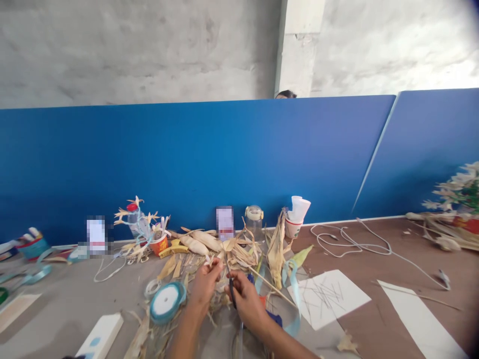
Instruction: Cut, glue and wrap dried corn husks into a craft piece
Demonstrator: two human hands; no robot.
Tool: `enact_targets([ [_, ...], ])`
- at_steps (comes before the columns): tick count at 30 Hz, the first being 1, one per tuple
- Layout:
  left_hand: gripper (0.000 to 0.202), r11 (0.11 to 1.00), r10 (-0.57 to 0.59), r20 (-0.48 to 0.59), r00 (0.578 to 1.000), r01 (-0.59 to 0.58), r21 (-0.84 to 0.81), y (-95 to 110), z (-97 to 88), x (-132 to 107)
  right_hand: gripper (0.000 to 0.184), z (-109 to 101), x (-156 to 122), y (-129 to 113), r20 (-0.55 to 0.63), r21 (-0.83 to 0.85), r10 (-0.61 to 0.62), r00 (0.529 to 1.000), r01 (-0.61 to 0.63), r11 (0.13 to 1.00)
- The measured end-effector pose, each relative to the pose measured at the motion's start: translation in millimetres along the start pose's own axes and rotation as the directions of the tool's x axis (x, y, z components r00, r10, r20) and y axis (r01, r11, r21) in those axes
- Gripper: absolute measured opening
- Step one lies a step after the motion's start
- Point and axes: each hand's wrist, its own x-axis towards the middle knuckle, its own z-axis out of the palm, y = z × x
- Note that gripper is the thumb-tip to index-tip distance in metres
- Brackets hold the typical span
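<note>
- The left hand (204,284) has thumb and fingertips pinched together on a small pale husk piece (208,260), above the littered middle of the table (127,289).
- The right hand (245,296) is curled around a slim dark tool (231,289), its tip beside the left fingertips.
- The husk piece looks dry, light and easily torn; a gentle pinch at its thicker end should suit it.
- Behind, a white cup (294,229) holds rolled paper (299,207); a red cup (159,246) holds slim items, too small to identify.
- A lidded clear jar (254,227) stands between them, contents unclear.
</note>
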Motion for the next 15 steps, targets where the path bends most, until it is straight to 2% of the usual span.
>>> enact_targets([
  [6,0.035,1.000,-0.012,0.081,0.997,0.013,-0.021,-1,-11.6,5,0.022,-10,2,-11,0.005,-0.026,0.018,1.000,-0.018,0.999],
  [10,0.033,0.999,-0.043,0.111,0.993,0.045,-0.020,2,-10.7,3,0.026,-15,5,-12,0.004,0.014,0.021,1.000,-0.021,1.000],
  [15,0.032,0.999,-0.041,0.136,0.990,0.041,0.004,4,-9.8,1,0.027,-16,10,-10,-0.063,0.078,-0.011,0.998,0.015,0.997],
])
